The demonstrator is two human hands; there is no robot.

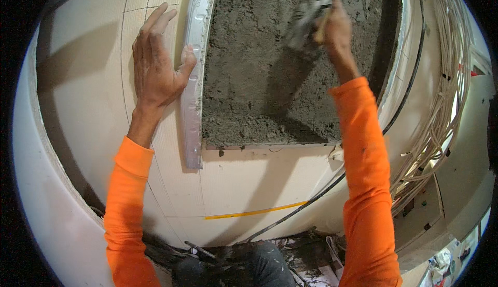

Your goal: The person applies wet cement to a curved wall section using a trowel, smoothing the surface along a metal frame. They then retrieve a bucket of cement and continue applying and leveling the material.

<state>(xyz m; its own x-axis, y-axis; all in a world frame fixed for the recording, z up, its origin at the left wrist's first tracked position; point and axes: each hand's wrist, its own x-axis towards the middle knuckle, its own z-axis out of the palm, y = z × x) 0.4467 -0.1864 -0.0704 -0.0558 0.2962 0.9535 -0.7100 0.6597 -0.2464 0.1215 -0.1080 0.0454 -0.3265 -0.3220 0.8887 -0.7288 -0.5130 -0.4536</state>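
Observation:
Wet grey mortar (249, 69) fills a rectangular recess in front of me, rough and lumpy near its lower edge and smoother farther up. My right hand (337, 30) is closed round the wooden handle of a trowel (314, 7), whose blade lies over the mortar and is smeared by motion. A pale metal profile (193, 105) runs along the left side of the mortar. My left hand (160, 61) rests flat on the cream board beside it, fingers stretched out, with the thumb against the profile.
Bundled pale cables (441, 115) hang along the right side. A black cable (410, 87) curves down past the mortar's right edge. Below, a yellow strip (254, 211) crosses the cream board (233, 183). Dark, cluttered floor (223, 261) shows around my legs.

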